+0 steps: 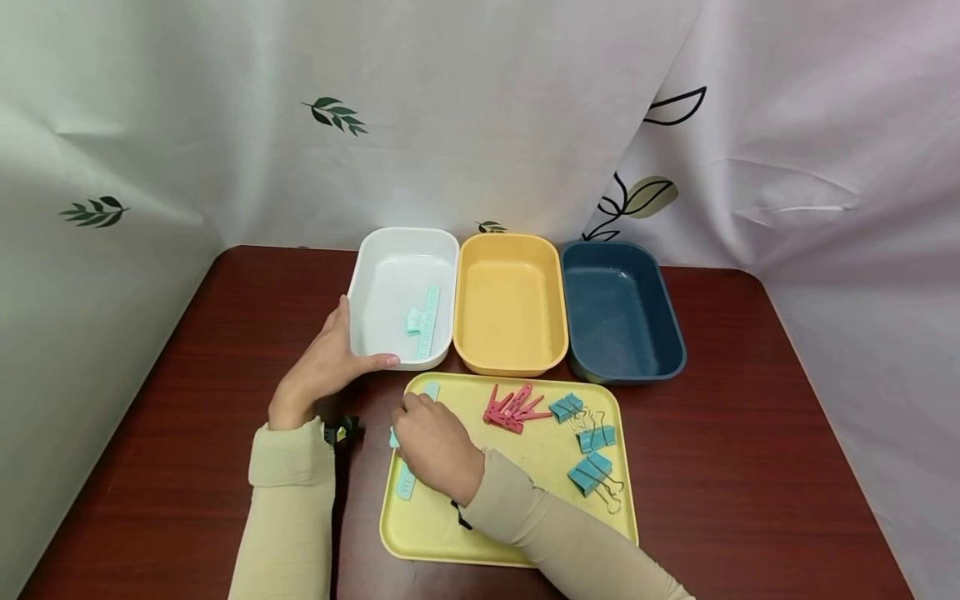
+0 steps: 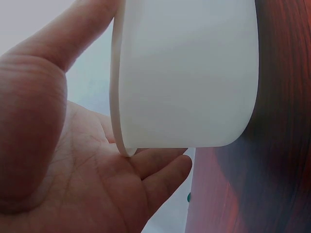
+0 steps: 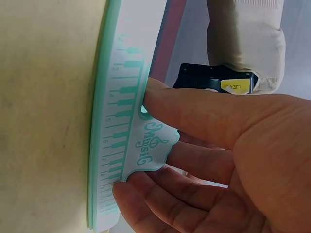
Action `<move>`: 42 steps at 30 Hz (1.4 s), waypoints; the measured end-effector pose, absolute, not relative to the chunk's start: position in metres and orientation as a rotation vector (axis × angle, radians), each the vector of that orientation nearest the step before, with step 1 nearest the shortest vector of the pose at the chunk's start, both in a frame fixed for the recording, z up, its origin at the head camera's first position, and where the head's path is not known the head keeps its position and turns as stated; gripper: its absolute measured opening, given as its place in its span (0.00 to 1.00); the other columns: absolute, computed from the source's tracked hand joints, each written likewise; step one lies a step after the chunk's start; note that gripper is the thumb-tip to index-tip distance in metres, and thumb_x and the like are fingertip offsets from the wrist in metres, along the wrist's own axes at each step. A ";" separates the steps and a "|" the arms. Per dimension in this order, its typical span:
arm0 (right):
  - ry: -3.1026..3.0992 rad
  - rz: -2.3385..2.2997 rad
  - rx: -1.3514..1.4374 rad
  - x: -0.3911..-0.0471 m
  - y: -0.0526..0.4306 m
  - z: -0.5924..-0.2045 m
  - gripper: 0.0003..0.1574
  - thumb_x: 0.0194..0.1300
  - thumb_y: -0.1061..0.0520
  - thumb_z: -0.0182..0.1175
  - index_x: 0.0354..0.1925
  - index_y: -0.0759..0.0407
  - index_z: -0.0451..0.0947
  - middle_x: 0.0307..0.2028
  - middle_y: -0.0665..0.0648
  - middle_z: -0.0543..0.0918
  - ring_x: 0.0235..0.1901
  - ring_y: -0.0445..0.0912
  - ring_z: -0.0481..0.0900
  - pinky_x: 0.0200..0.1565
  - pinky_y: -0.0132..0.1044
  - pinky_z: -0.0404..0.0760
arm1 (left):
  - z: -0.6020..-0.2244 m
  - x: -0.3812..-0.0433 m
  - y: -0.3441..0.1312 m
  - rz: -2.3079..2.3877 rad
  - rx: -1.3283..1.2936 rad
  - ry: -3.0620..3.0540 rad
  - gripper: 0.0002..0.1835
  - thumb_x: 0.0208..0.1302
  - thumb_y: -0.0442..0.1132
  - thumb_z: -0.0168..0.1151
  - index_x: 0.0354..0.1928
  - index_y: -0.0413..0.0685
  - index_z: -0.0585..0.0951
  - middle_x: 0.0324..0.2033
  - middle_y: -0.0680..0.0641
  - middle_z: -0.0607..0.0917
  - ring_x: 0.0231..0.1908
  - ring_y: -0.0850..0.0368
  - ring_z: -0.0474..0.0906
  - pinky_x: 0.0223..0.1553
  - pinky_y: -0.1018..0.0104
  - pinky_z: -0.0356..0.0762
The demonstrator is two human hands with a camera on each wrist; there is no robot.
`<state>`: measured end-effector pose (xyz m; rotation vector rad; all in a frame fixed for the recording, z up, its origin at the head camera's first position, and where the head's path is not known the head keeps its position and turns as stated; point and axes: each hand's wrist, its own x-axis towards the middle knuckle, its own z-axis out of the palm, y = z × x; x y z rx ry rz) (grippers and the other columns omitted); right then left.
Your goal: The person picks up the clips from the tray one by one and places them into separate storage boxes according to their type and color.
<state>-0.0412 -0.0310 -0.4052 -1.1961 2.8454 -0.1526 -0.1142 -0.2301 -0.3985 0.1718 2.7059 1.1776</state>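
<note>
My left hand (image 1: 321,372) holds the near left corner of a white bin (image 1: 397,265), thumb over the front rim and fingers along its side. In the left wrist view the bin's wall (image 2: 189,77) stands between thumb and fingers. Over the left part of a yellow tray (image 1: 495,543), my right hand (image 1: 437,440) grips a mint-green ruler clip (image 3: 116,131) printed with piano keys and "Music". Its thumb and fingers are at the clip's handle, and the clip stands on edge against the tray in the right wrist view. A similar ruler clip (image 1: 427,323) lies inside the white bin.
Beside the white bin stand an orange-yellow bin (image 1: 510,300) and a dark blue bin (image 1: 618,321). Pink clothespins (image 1: 513,410) lie on the tray's upper middle, and blue binder clips (image 1: 591,473) on its right side. A patterned curtain (image 1: 465,108) hangs behind the table.
</note>
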 end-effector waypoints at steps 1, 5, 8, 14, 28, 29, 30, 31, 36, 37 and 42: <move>2.843 -0.155 -1.198 -0.041 -0.031 -0.405 0.20 0.59 0.45 0.74 0.44 0.56 0.86 0.39 0.52 0.80 0.38 0.43 0.78 0.39 0.32 0.80 | -0.398 -0.114 -0.230 1.180 0.174 2.706 0.71 0.55 0.56 0.76 0.79 0.42 0.29 0.76 0.30 0.44 0.70 0.35 0.54 0.66 0.35 0.59; 2.836 -0.157 -1.204 -0.042 -0.031 -0.404 0.19 0.60 0.46 0.74 0.44 0.56 0.86 0.38 0.52 0.80 0.37 0.43 0.78 0.39 0.32 0.80 | -0.398 -0.115 -0.231 1.193 0.187 2.708 0.71 0.55 0.55 0.77 0.79 0.42 0.30 0.76 0.31 0.46 0.71 0.35 0.53 0.67 0.36 0.59; 2.836 -0.146 -1.213 -0.042 -0.031 -0.404 0.19 0.60 0.46 0.74 0.43 0.56 0.86 0.38 0.51 0.81 0.37 0.43 0.78 0.41 0.31 0.79 | -0.398 -0.115 -0.231 1.198 0.189 2.706 0.71 0.55 0.54 0.77 0.79 0.42 0.31 0.76 0.31 0.46 0.71 0.35 0.53 0.67 0.36 0.58; 2.853 -0.138 -1.249 -0.042 -0.031 -0.403 0.17 0.61 0.47 0.73 0.42 0.56 0.86 0.36 0.51 0.82 0.38 0.43 0.77 0.44 0.30 0.78 | -0.397 -0.115 -0.230 1.204 0.192 2.703 0.70 0.55 0.54 0.77 0.79 0.42 0.31 0.75 0.31 0.48 0.70 0.35 0.54 0.66 0.35 0.59; 2.850 -0.172 -1.288 -0.043 -0.028 -0.397 0.15 0.62 0.48 0.72 0.43 0.56 0.87 0.37 0.50 0.83 0.39 0.43 0.77 0.46 0.30 0.76 | -0.397 -0.115 -0.230 1.206 0.190 2.697 0.70 0.55 0.55 0.76 0.79 0.43 0.31 0.75 0.32 0.48 0.70 0.36 0.54 0.66 0.35 0.60; 2.853 -0.171 -1.292 -0.042 -0.028 -0.397 0.15 0.62 0.48 0.72 0.43 0.56 0.87 0.37 0.50 0.83 0.39 0.43 0.77 0.46 0.30 0.75 | -0.397 -0.115 -0.229 1.199 0.186 2.696 0.70 0.55 0.55 0.76 0.79 0.43 0.30 0.76 0.31 0.47 0.70 0.35 0.54 0.66 0.35 0.59; 2.857 -0.170 -1.297 -0.042 -0.028 -0.396 0.15 0.62 0.49 0.72 0.43 0.56 0.87 0.37 0.50 0.83 0.38 0.43 0.77 0.46 0.30 0.75 | -0.397 -0.115 -0.229 1.195 0.181 2.695 0.70 0.55 0.56 0.76 0.79 0.43 0.30 0.76 0.31 0.46 0.70 0.35 0.54 0.66 0.34 0.59; 2.861 -0.169 -1.299 -0.042 -0.028 -0.396 0.15 0.62 0.49 0.72 0.43 0.56 0.87 0.37 0.50 0.83 0.38 0.43 0.77 0.46 0.30 0.75 | -0.397 -0.114 -0.229 1.191 0.178 2.692 0.71 0.55 0.56 0.76 0.79 0.43 0.29 0.76 0.31 0.46 0.70 0.35 0.53 0.66 0.34 0.59; 2.875 -0.160 -1.316 -0.041 -0.027 -0.393 0.15 0.62 0.50 0.71 0.44 0.57 0.87 0.38 0.51 0.83 0.39 0.44 0.77 0.47 0.30 0.76 | -0.398 -0.114 -0.230 1.197 0.181 2.700 0.70 0.55 0.55 0.76 0.79 0.44 0.31 0.75 0.31 0.48 0.69 0.36 0.54 0.66 0.35 0.60; 2.876 -0.159 -1.315 -0.040 -0.027 -0.393 0.15 0.62 0.50 0.71 0.44 0.57 0.86 0.39 0.51 0.83 0.39 0.44 0.77 0.47 0.30 0.76 | -0.398 -0.114 -0.230 1.202 0.189 2.702 0.69 0.55 0.55 0.76 0.79 0.44 0.32 0.75 0.31 0.50 0.69 0.36 0.55 0.65 0.35 0.60; 2.877 -0.177 -1.306 -0.039 -0.026 -0.390 0.17 0.63 0.49 0.71 0.46 0.58 0.86 0.40 0.52 0.83 0.40 0.44 0.77 0.47 0.30 0.76 | -0.398 -0.114 -0.231 1.195 0.196 2.706 0.69 0.56 0.54 0.76 0.79 0.43 0.32 0.76 0.32 0.48 0.71 0.36 0.53 0.66 0.35 0.59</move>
